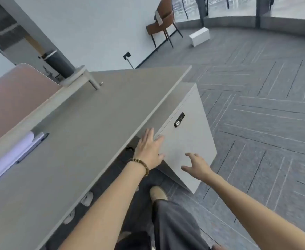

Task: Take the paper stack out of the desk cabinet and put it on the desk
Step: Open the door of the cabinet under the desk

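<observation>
The likeliest snag, as I judge it, is the cabinet door (182, 141): it carries a small black combination lock (179, 120) near its upper edge, and if that is engaged, a pull at the door's edge yields nothing or slips the fingers off. A second risk is the door swinging into the person's shoe (158, 193), which stands close below it. The paper stack is not visible; it is presumably inside the white desk cabinet (200, 105) tucked under the right end of the tabletop (94, 114), so its size and how it will lift out cannot be told. The left hand (149, 150) reaches forward with fingers extended and flat, lying against the door's near edge just under the tabletop's lip, beside a dark gap there, with a beaded bracelet (140, 164) on its wrist; it grips nothing. The right hand (196, 166) hovers in front of the door's lower face, fingers spread and curled, empty, and whether it touches the panel I cannot tell. Both forearms stretch out from the lower frame.
</observation>
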Demonstrator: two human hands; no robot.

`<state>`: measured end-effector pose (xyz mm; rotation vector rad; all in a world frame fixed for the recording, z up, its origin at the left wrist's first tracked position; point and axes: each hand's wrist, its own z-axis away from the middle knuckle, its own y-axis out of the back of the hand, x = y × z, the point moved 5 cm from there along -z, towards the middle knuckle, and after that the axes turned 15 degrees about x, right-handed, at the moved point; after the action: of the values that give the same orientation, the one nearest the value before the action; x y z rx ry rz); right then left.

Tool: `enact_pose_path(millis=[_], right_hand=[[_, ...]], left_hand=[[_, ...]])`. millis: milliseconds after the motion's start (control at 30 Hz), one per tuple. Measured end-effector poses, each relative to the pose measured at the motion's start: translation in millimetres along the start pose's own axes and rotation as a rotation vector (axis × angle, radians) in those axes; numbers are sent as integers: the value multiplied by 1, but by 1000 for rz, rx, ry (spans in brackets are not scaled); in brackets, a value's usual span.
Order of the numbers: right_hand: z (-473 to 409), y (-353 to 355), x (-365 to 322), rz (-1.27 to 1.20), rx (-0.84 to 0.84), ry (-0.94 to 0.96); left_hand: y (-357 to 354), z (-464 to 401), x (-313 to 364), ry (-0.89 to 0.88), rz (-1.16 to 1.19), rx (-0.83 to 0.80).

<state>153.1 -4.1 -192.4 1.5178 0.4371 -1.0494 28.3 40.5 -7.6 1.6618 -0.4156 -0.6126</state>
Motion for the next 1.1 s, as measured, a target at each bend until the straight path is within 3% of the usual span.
enact_pose_path(millis=[200, 467, 900, 1100], right_hand=[[-5, -28, 18, -103, -36, -119], [-24, -67, 14, -156, 46, -88], [-40, -105, -6, -334, 356, -241], [-42, -102, -10, -248, 453, -124]], left_hand=[[-23, -23, -5, -83, -122, 24], [-40, -53, -23, -129, -148, 9], [-48, -56, -27, -144, -144, 95], [-47, -54, -24, -124, -153, 117]])
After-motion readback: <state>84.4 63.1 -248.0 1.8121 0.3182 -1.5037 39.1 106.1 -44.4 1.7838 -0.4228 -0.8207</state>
